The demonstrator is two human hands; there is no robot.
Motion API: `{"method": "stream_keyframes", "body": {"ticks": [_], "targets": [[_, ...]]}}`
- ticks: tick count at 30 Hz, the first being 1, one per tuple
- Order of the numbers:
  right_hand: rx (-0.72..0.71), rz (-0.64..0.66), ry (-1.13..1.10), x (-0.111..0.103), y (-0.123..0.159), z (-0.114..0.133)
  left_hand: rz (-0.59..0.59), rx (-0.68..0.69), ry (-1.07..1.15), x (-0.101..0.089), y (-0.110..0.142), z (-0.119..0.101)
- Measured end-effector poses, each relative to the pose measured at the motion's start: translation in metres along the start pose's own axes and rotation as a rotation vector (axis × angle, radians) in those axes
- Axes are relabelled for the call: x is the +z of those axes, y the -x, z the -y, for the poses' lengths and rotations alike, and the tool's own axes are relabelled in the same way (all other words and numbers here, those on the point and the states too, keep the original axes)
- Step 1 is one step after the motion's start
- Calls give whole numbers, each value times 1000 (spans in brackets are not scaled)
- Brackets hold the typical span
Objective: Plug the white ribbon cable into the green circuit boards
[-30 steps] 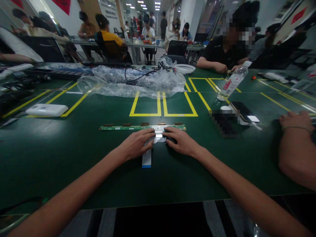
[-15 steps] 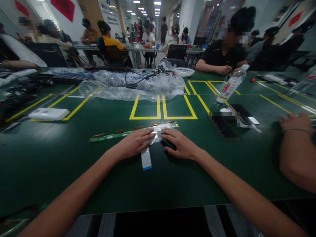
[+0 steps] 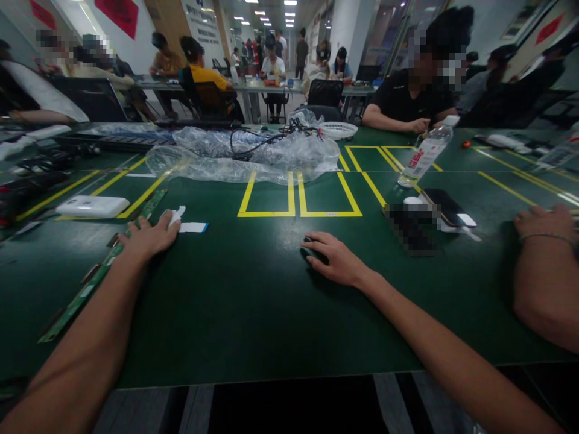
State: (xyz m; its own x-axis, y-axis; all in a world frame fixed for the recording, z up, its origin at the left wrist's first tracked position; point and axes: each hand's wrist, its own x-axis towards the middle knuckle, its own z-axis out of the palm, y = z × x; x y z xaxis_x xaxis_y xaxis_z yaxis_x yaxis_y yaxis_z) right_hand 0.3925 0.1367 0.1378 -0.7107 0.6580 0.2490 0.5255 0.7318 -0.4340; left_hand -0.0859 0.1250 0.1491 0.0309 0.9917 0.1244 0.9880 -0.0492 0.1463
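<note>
At the left of the table, my left hand (image 3: 151, 238) is closed over a long, narrow green circuit board (image 3: 93, 288), with my forearm covering part of it. The board lies at a slant, its far end beyond my fingers. Beside my thumb, a white flat ribbon cable (image 3: 193, 227) with a blue end points right, and a piece of whitish film (image 3: 177, 214) sticks up there. My right hand (image 3: 337, 258) rests on the tabletop near the middle, fingers apart, holding nothing.
Crumpled clear plastic wrap (image 3: 253, 157) with black cables lies across the back. A white device (image 3: 93, 207) is at left. To the right stand a tilted bottle (image 3: 425, 154) and a phone (image 3: 447, 207). Another person's arm (image 3: 547, 271) rests on the right edge. Yellow tape (image 3: 330, 214) marks the table.
The circuit board has moved left with my left hand and turned from nearly crosswise to a steep slant. Its ribbon cable now points right. My right hand stays nearly in place, apart from the board.
</note>
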Motion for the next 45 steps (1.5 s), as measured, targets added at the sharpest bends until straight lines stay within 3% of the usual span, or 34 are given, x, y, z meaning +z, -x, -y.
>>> {"method": "stream_keyframes", "body": {"ticks": [3, 6, 8, 10, 13, 15, 18, 20, 22, 27, 29, 31, 33, 38, 42, 45], "targets": [[-1, -2, 7, -1, -1, 1, -103, -241, -72, 11, 0, -3], [1, -9, 25, 0, -2, 1, 4, -242, -92, 21, -11, -19], [6, -13, 24, 0, -2, 1, 64, -138, -74, 29, -17, -47], [5, -19, 14, 1, -3, 2, 113, 32, -59, 37, -16, -87], [-28, -10, 14, 3, -2, 5, 176, 422, -48, 48, -2, -157], [-61, 32, 36, 5, -2, 9, 165, 601, -23, 52, 10, -194], [-68, 116, 73, 6, -2, 13, 142, 671, 2, 51, 18, -217], [-59, 145, 79, 5, -2, 15, 138, 585, -4, 46, 13, -206], [-58, 152, 67, 3, -2, 15, 110, 400, -43, 40, 2, -179], [-89, 118, 28, -3, -1, 13, 10, -264, -162, 24, -16, -73], [-77, 112, 34, -3, 0, 13, 47, -441, -121, 21, -15, -37], [-51, 111, 49, -2, 1, 14, 93, -538, -70, 22, -13, -15], [-32, 113, 61, 1, 1, 14, 110, -561, -35, 25, -13, -8], [-21, 153, 76, 4, 0, 14, 34, -460, 13, 32, -17, -14], [-23, 155, 76, 2, 0, 13, -49, -633, 19, 26, -18, 3], [-23, 149, 76, 1, 0, 13, 16, -728, -12, 24, -16, 10]]}}
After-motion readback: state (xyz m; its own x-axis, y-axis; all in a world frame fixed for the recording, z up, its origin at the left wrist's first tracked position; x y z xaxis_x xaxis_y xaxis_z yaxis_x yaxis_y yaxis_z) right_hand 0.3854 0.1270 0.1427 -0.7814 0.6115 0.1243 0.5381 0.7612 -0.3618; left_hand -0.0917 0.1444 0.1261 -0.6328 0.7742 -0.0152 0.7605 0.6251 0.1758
